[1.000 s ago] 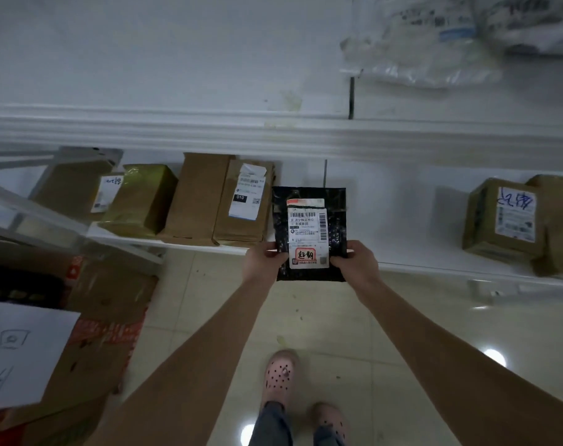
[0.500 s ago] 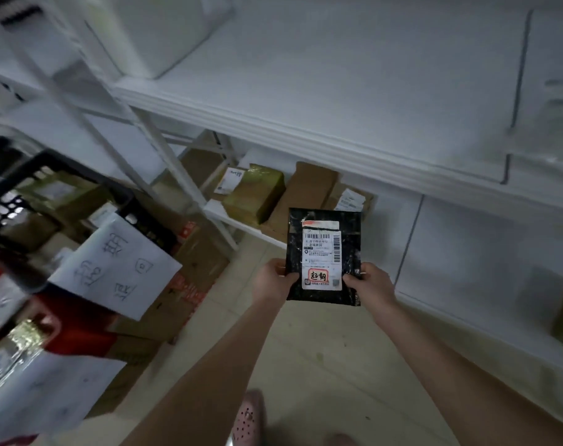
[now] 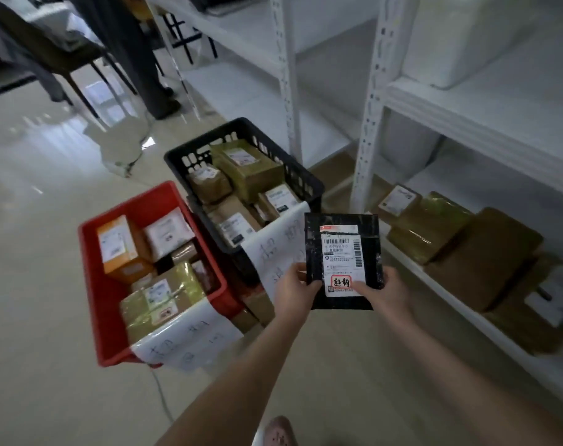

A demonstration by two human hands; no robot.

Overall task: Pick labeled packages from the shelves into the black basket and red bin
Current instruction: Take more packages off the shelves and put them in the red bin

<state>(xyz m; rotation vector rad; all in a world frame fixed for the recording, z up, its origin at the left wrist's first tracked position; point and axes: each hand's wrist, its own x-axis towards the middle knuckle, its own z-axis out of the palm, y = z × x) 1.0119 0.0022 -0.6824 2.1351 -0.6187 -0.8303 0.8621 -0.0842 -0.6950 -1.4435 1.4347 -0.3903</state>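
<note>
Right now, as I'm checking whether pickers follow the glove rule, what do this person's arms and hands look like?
No gloves: the left hand and right hand are both bare, with no ring, watch or wristband visible. The left forearm and right forearm are bare too, no sleeve showing down to the frame's edge.

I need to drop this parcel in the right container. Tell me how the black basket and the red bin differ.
The black basket has slotted, see-through walls; the red bin has solid walls. The black basket sits farther from the person, beside the white shelf upright; the red bin sits nearer, to its left. Both hold labelled packages and carry a handwritten paper sheet over the near edge.
</note>
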